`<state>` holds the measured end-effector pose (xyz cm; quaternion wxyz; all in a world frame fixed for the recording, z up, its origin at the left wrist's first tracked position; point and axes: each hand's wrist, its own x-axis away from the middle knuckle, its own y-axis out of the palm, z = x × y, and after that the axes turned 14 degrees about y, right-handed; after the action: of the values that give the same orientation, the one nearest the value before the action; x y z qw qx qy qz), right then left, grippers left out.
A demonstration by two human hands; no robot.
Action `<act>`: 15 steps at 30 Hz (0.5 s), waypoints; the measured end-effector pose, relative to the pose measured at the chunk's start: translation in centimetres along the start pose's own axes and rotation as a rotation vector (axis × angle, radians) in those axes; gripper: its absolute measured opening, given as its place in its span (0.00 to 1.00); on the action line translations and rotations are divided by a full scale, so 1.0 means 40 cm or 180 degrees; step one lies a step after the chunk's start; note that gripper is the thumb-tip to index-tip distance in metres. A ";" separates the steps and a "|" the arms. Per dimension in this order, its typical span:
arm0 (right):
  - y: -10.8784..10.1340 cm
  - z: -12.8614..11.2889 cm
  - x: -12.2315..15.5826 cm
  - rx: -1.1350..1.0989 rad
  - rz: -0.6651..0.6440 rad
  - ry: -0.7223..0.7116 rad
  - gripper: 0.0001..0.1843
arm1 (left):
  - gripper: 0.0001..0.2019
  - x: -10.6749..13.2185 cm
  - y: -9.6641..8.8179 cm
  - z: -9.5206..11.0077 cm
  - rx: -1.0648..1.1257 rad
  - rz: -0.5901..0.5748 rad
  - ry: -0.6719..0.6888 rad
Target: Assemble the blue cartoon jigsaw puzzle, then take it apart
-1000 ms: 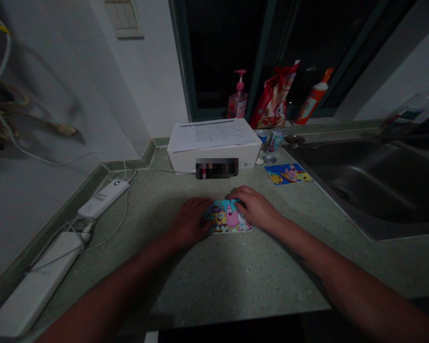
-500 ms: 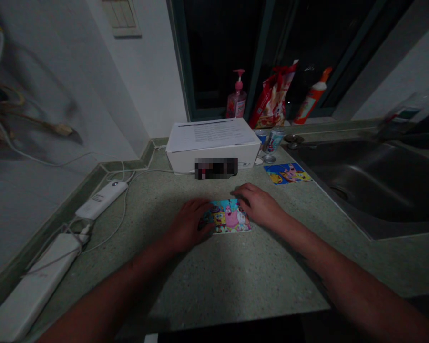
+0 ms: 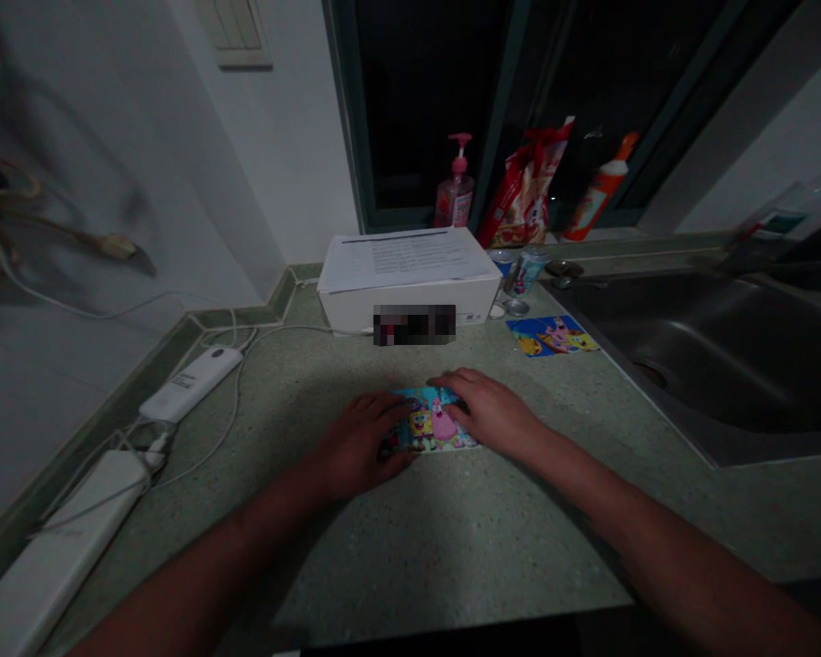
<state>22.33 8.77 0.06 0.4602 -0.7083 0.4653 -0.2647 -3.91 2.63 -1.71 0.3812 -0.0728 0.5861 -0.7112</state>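
Both hands lie flat and palm down on the counter, and neither hand is closed. The left hand covers the left end of a small printed card with cartoon figures, and the right hand lies over its upper right part. The card is between the two hands and touches both, and it lies flat on the speckled green counter. I cannot tell if the fingers really pinch the card; they seem only to press on it from above.

Compared with the earlier frame, the right fingers have moved from the card's edge onto its face, so less of the card shows now. The card also sits a little nearer to the person, and both hands have come along with it.

Ahead of the grip, a white box stands with a printed sheet on top. Right of the grip, a second cartoon card lies at the edge of a steel sink. Left of the grip, a white power strip lies along the wall with its white cable.
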 end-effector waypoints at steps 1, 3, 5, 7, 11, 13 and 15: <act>0.000 0.001 0.000 -0.0007 0.0001 -0.0009 0.21 | 0.28 0.000 0.000 0.001 0.0012 0.0026 0.0006; -0.001 0.003 0.001 -0.0026 -0.0010 -0.0040 0.19 | 0.28 -0.001 0.001 0.002 0.0016 0.0088 0.0012; 0.000 0.005 0.001 -0.0079 -0.0016 -0.0089 0.17 | 0.29 -0.001 0.002 0.001 0.0009 0.0119 0.0005; 0.001 0.006 0.000 -0.0161 0.0007 -0.0161 0.15 | 0.30 0.000 0.003 -0.001 -0.0002 0.0096 -0.0013; 0.001 0.009 -0.002 -0.0344 0.0192 -0.0268 0.13 | 0.30 0.001 0.006 -0.004 -0.0094 0.0023 0.0025; -0.001 0.010 -0.003 -0.0418 0.0276 -0.0262 0.12 | 0.29 0.001 0.007 -0.004 -0.0140 0.0026 0.0055; -0.003 0.010 -0.003 -0.0502 0.0317 -0.0212 0.12 | 0.29 0.001 0.009 -0.004 -0.0151 0.0063 0.0063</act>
<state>22.63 9.06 0.00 0.4308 -0.7267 0.5037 -0.1804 -3.85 2.72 -2.09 0.3806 -0.0689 0.6073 -0.6940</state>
